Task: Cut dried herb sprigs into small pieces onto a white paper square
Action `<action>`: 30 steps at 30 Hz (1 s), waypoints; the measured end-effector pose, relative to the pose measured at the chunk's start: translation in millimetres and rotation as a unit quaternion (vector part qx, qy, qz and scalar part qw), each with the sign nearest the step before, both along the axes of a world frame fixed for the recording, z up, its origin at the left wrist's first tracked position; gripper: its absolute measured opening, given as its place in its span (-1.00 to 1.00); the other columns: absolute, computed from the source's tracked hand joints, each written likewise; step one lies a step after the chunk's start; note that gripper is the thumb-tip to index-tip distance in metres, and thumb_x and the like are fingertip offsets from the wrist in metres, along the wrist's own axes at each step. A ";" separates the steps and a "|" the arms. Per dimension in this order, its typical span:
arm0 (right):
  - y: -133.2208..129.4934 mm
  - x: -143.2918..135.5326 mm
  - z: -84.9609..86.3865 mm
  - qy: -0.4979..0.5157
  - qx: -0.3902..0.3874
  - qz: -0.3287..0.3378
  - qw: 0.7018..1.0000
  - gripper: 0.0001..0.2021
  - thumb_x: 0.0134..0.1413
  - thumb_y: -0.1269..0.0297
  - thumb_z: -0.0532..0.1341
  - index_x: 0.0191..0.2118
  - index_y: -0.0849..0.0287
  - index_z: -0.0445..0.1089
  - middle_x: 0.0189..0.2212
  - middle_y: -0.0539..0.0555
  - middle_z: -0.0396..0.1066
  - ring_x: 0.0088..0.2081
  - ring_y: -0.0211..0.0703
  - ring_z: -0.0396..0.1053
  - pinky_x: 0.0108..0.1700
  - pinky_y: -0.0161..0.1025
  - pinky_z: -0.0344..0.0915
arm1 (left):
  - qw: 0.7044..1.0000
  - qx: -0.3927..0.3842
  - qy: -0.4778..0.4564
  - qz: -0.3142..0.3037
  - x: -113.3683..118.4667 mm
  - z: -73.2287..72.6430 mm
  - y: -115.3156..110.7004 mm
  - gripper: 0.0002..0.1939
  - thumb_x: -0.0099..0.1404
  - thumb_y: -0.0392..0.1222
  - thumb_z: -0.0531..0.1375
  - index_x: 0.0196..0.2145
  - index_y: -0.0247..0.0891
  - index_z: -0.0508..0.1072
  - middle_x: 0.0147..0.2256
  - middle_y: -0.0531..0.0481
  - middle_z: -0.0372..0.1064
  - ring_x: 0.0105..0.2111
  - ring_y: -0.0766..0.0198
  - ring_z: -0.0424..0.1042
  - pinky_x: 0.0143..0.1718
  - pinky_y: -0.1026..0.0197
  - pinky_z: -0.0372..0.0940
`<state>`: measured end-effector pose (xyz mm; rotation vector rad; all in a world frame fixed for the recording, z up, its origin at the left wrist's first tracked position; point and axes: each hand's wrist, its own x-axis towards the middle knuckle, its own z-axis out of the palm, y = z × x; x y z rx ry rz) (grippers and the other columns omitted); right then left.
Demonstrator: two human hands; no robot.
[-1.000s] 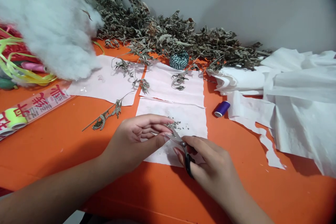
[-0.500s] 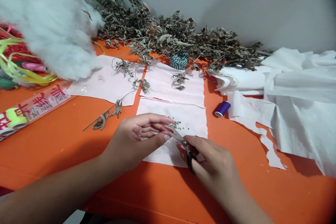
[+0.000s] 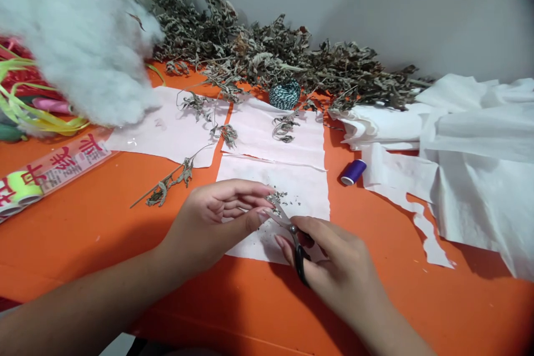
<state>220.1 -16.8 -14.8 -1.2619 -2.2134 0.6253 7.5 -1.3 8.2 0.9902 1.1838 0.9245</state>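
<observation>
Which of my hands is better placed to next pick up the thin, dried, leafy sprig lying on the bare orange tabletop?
Probably your left hand: it is nearer the sprig, while your right hand is farther off and holds the black-handled metal scissors.

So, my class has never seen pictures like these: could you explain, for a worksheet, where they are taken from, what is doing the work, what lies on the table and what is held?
There is no machine here, only a person's two bare hands. Every picture comes from one camera on that person's head, looking forward and down.

The right hand holds scissors, their blades parted. The left hand is curled at the blade tips; whether its fingers pinch anything is hidden.

Beneath, dark crumbs lie on a white sheet. Elsewhere on the orange table are dried leafy stems, fluffy white stuffing, a ball of twine and a purple thread spool.
</observation>
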 end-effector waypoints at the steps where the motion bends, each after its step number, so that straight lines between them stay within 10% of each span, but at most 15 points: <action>1: -0.2 0.5 -0.5 0.001 -0.003 0.001 1.000 -0.93 0.16 0.35 0.26 -0.22 0.16 0.38 -0.54 -0.06 0.31 -0.53 -0.30 0.22 -0.48 -0.38 0.14 | 1.000 0.000 -0.001 0.001 0.2 0.2 0.3 -0.76 0.18 -0.21 0.36 -0.16 -0.24 0.58 -0.29 -0.03 0.61 -0.26 0.27 0.59 -0.24 0.38 0.47; 30: -0.8 8.1 -7.4 -0.027 -0.019 0.000 0.999 -0.84 0.11 0.51 0.19 -0.22 0.13 0.41 -0.56 -0.10 0.27 -0.57 -0.30 0.16 -0.49 -0.37 0.08 | 0.998 0.010 -0.059 0.031 4.2 1.0 2.0 -0.82 0.12 -0.38 0.39 -0.30 -0.20 0.58 -0.40 0.12 0.61 -0.38 0.45 0.58 -0.32 0.56 0.42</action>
